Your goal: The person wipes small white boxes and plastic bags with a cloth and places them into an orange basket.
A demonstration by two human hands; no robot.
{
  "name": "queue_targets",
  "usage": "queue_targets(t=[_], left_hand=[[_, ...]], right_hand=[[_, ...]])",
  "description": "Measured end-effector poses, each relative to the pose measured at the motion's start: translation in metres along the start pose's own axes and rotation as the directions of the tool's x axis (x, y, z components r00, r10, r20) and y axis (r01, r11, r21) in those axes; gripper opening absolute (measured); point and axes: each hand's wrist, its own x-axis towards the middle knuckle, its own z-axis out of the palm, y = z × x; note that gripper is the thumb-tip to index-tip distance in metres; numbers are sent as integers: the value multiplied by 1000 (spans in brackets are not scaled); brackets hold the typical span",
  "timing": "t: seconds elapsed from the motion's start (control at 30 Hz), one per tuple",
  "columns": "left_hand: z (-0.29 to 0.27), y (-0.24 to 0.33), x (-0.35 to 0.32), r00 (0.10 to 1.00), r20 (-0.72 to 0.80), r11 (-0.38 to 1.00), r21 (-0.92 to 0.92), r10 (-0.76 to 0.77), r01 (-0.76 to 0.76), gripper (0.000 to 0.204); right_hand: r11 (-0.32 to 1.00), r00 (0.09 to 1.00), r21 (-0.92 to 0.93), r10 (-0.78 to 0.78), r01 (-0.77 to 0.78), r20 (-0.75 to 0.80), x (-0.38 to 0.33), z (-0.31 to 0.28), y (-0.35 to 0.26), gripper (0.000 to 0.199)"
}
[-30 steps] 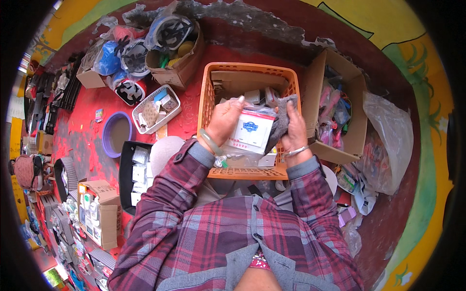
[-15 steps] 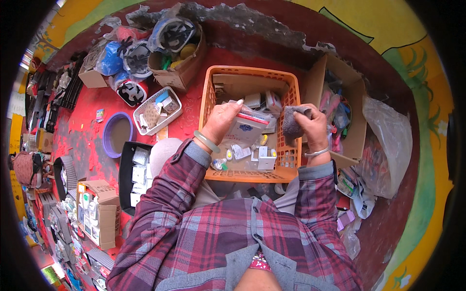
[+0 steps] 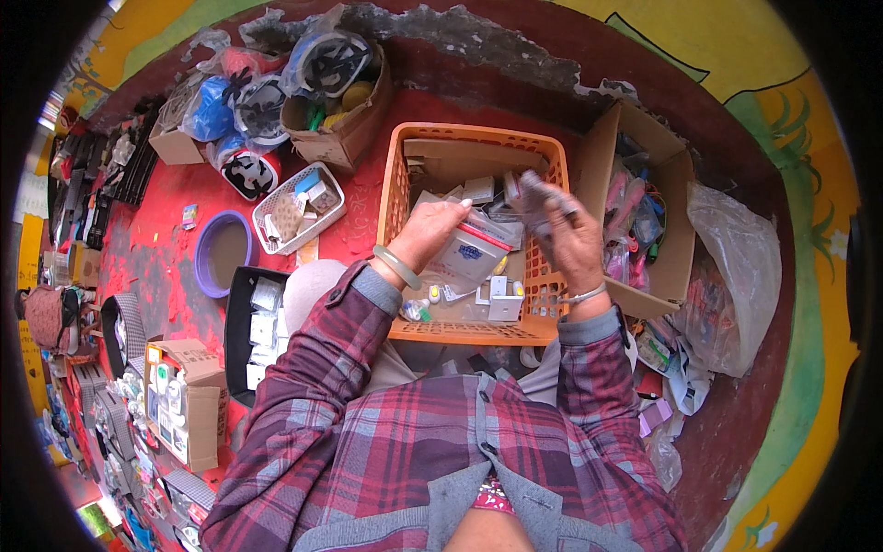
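My left hand (image 3: 430,235) is closed on the edge of a clear plastic bag (image 3: 471,253), which has a red band and a blue mark and holds something flat and white. The bag hangs over the orange basket (image 3: 478,336). Close by on the right, my right hand (image 3: 574,241) grips a grey cloth (image 3: 535,201), slightly blurred by motion and apart from the bag. Beneath the hands, the basket contains small white boxes (image 3: 504,304), several white-and-yellow pieces and flattened cardboard.
Right of the basket stands a cardboard box (image 3: 602,170) of bagged goods, with plastic sheeting (image 3: 731,248) beside it. To the left are a white basket (image 3: 338,204), a purple basin (image 3: 204,262) and a black bin (image 3: 241,368). Bagged helmets (image 3: 336,66) are piled behind.
My right hand has moved left and the cloth has swung up and inward toward the bag. The bag in my left hand has tilted, its banded edge now sloping down to the right.
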Motion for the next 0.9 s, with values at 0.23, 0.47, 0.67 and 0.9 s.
queue_targets(t=[0.23,0.47,0.67,0.9], left_hand=[[0,-8,2,992,63,992,-63,109,-105,31],[15,-2,-5,994,87,993,-106,66,-56,29],[5,-25,-1,978,96,971,134,187,-199,29],[7,-6,-26,889,-10,796,451,458,-405,35]], right_hand=[[976,930,1,205,-216,304,-10,7,15,34],[904,940,-428,158,-14,302,-16,21,32,38],[880,926,-472,138,48,351,-17,31,34,36],[669,945,-673,-161,317,285,-35,55,29,27]])
